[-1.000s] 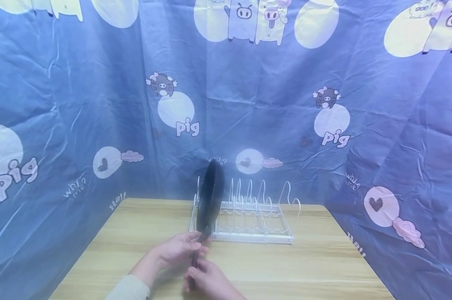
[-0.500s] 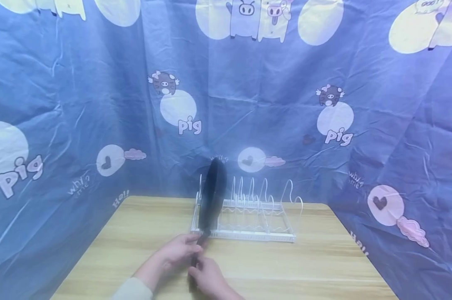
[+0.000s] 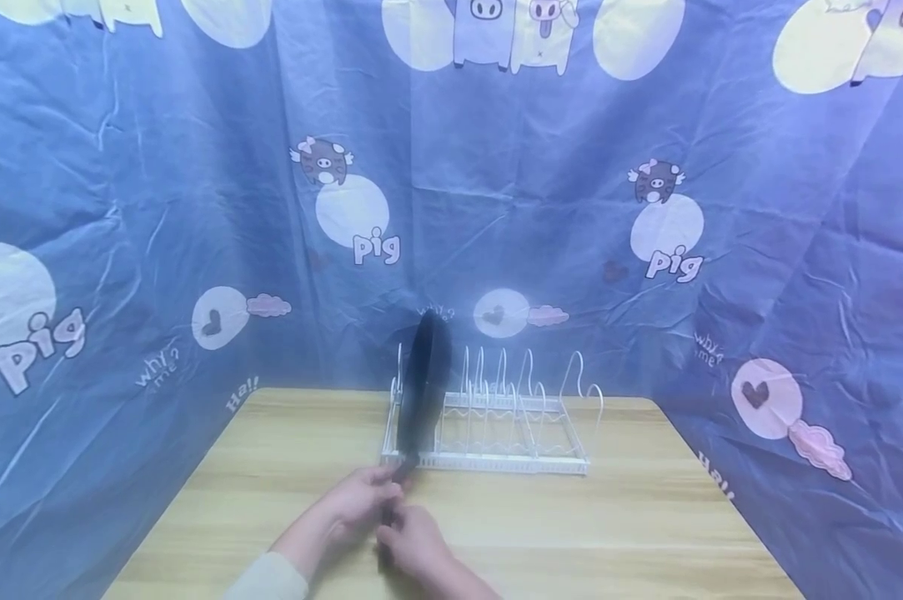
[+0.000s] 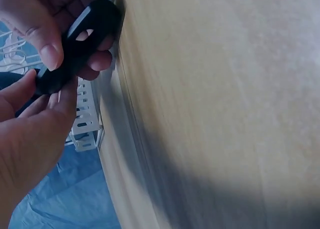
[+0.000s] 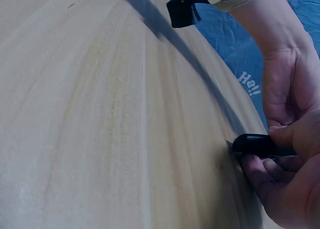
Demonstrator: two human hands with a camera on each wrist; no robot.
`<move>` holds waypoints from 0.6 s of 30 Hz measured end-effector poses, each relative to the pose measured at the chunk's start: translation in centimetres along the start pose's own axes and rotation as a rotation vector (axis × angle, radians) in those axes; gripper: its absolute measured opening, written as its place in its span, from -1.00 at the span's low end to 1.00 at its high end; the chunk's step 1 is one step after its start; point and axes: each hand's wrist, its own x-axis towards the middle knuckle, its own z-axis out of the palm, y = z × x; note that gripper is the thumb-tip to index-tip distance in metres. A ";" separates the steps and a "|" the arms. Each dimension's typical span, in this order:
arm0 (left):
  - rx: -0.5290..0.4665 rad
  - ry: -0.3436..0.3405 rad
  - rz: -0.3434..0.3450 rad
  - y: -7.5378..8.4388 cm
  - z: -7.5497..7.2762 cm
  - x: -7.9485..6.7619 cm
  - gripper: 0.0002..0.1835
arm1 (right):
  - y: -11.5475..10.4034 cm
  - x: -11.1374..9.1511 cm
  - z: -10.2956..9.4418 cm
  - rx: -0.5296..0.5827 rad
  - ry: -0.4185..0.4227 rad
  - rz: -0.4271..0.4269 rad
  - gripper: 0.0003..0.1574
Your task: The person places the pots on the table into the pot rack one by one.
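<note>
A black frying pan (image 3: 424, 383) stands on edge, its round body upright at the left end of a white wire pan rack (image 3: 511, 464). Its dark handle (image 4: 75, 59) points back toward the person and has a hanging hole near the end. My left hand (image 3: 361, 500) pinches the handle close to the pan body, thumb on one side and fingers on the other. Nearer the handle's end, my right hand (image 3: 418, 543) grips it with the thumb on top. The handle's rounded tip pokes out of the right hand in the right wrist view.
The rack's upright wire dividers (image 3: 526, 375) rise in rows to the right of the pan. Wood-grain table (image 3: 609, 517) lies around the rack, with a blue cartoon-pig cloth (image 3: 556, 233) hanging behind and at the sides. A black wrist mount (image 5: 182, 11) sits at the left sleeve.
The head view has shifted slightly. Both hands stay on the handle, the right one a little closer to the left. The pan keeps nearly the same place at the rack.
</note>
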 end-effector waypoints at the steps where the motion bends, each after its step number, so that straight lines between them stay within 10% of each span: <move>1: 0.039 0.025 0.010 0.1 0.1 -0.1 -0.27 | -0.1 0.1 -0.2 0.005 -0.018 0.004 -0.68; 10: 0.557 0.327 0.060 0.7 2.0 -1.1 -0.52 | -1.0 -0.7 -5.7 -0.078 -0.132 0.021 -0.54; 18: 0.977 0.408 0.191 1.7 3.3 -3.8 -0.75 | -2.3 -3.6 -12.5 -0.323 -0.076 -0.078 -0.34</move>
